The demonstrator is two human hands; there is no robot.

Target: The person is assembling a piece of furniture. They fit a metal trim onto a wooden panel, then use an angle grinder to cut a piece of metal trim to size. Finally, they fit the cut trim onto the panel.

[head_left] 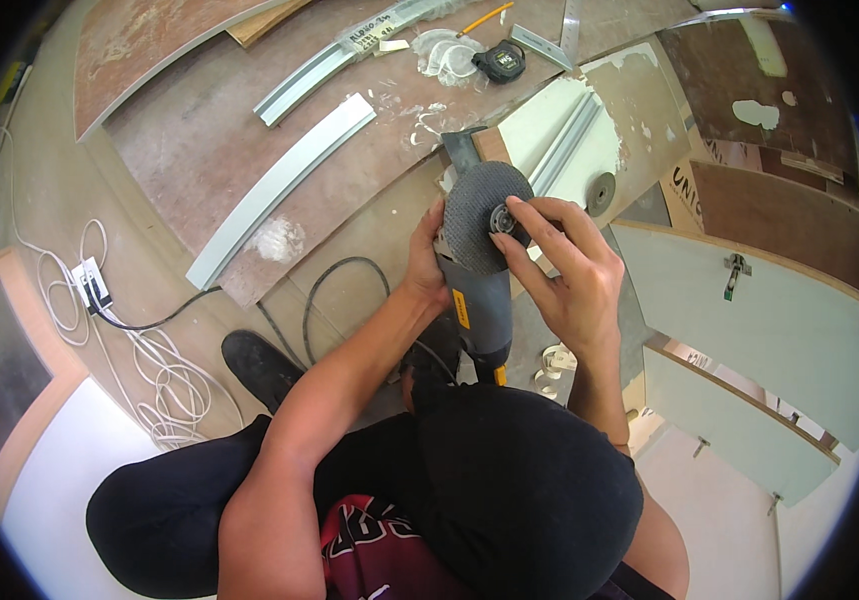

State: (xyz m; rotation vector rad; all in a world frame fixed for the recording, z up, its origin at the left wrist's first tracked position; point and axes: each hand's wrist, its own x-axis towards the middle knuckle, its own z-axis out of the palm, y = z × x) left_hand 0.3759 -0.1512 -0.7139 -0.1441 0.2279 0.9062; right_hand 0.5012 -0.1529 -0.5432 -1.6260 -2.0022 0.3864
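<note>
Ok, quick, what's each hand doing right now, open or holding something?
Left hand: closed, holding the dark grey angle grinder, partly hidden behind it.
Right hand: closed, pinching the small round metal nut at the round black disc's centre.

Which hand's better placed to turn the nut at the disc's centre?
Probably the right hand: it pinches the nut from above and below, while the left hand holds the grinder beside the disc.

A left hand (428, 256) holds an angle grinder (481, 315), a right hand (577, 275) pinches its abrasive disc's (471, 196) locking nut (501, 220), and a tape measure (500, 62) lies beyond the grinder.
</note>
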